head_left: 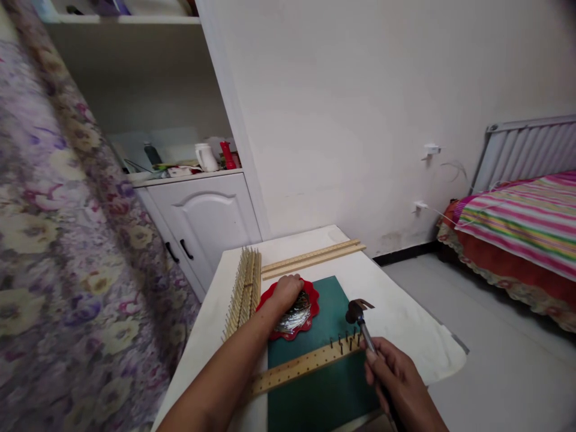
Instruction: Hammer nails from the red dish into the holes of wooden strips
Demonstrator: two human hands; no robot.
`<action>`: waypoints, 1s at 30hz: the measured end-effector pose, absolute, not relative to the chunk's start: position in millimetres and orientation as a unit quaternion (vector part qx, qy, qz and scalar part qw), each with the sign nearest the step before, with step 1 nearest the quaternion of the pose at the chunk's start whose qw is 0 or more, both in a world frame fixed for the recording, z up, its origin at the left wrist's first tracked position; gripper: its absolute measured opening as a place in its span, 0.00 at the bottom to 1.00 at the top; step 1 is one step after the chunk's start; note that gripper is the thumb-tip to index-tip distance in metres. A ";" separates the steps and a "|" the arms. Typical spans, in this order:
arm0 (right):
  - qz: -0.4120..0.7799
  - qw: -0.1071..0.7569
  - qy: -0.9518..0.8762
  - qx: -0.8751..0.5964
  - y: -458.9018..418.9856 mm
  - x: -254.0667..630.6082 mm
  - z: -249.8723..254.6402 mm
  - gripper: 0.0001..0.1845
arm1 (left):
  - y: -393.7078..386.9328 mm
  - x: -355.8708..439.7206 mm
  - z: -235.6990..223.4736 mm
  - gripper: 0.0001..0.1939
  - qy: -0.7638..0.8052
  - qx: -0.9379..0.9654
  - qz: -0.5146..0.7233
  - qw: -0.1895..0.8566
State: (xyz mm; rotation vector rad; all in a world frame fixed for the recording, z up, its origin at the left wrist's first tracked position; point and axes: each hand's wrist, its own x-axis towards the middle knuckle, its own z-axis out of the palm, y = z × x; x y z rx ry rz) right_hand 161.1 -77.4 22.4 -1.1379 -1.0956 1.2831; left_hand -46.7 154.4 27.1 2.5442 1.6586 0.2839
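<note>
My left hand (288,290) reaches over a red scalloped dish (315,295) filled with shiny nails (293,318). Its fingers curl down at the far side of the dish, and whatever they pinch is hidden. A claw hammer (356,309) is in my right hand (392,371), gripped by its handle with the head up. Just beyond the hammer, several nails stand upright in the right end of a wooden strip (301,365) with rows of holes. The strip lies across a green mat (330,393).
Strips bristling with nails (243,291) lie along the left of the white table (400,327). Two bare wooden strips (315,258) lie at the back. A flowered curtain (90,240) hangs left, beside a white cabinet (211,219). A bed (531,210) stands right.
</note>
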 end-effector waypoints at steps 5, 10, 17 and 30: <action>0.534 0.538 -0.452 -0.470 -77.5 160.3 22.0 0.20 | 141.6 -54.4 40.8 0.09 0.521 0.850 0.074 -0.010; 0.543 0.538 -0.446 -0.466 -76.0 158.3 22.0 0.20 | 93.3 -68.3 56.9 0.12 0.520 0.848 0.097 -0.029; 0.531 0.535 -0.455 -0.473 -76.1 145.5 20.9 0.16 | -29.8 -37.5 42.5 0.07 0.368 0.880 0.245 0.174; 0.592 0.564 -0.411 -0.404 -86.9 139.4 23.4 0.21 | -71.5 2.7 2.1 0.11 0.354 0.425 0.494 0.671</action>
